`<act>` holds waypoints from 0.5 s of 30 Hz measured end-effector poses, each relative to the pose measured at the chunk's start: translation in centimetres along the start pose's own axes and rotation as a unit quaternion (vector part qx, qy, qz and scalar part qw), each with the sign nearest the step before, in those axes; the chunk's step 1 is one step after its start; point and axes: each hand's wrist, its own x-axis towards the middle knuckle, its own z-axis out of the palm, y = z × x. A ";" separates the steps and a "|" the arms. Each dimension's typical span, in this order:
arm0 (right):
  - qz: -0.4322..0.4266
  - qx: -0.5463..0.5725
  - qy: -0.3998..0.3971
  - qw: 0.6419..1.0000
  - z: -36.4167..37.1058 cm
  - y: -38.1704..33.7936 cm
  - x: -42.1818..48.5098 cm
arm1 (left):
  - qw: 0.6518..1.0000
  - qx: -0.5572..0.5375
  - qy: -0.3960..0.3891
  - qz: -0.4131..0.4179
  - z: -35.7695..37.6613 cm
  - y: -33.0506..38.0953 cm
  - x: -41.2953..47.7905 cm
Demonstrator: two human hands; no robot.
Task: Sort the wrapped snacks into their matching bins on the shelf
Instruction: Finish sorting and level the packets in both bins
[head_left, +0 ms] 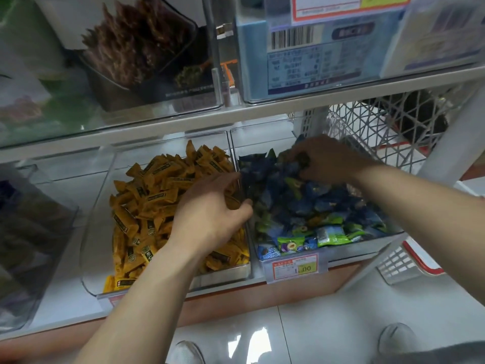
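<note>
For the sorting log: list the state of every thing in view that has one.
left hand, grips yellow snacks beside the divider.
right hand, fingers curled on blue and green snacks.
left bin, open-topped, heaped with yellow snacks.
right bin, open-topped, blue and green wrappers mixed.
price tag, fixed on the right bin's front.

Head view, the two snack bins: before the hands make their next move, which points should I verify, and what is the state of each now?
1. Left hand over the yellow bin: ok.
2. Left hand holds a wrapper: cannot tell, fingers curled, blurred.
3. Right hand inside the right bin, at its back: ok.
4. Yellow bin holds only yellow snacks: ok, as far as visible.
5. Right bin holds one kind: not ok, blue snacks and green snacks lie mixed.
</note>
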 end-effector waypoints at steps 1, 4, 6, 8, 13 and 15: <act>0.019 -0.008 0.008 1.000 -0.5 0.6 -0.4 | 1.000 0.000 -0.002 0.000 0.0 0.0 0.0; 0.052 -0.016 -0.026 0.998 -1.2 1.5 -0.9 | 1.000 0.002 -0.010 -0.002 -0.1 0.0 0.1; 0.053 -0.013 -0.039 0.998 -1.5 1.3 -1.2 | 1.000 0.002 -0.015 -0.001 -0.1 -0.1 0.1; 0.045 0.007 0.027 0.999 -1.7 0.6 -1.8 | 1.000 -0.001 -0.017 0.000 -0.1 -0.1 0.1; 0.006 0.069 -0.092 0.993 -1.2 -2.4 -5.0 | 1.000 0.000 -0.015 -0.001 0.0 0.0 0.2; -0.006 -0.050 -0.195 0.979 -0.5 -2.5 -5.5 | 1.000 -0.002 -0.013 -0.001 -0.1 0.0 0.2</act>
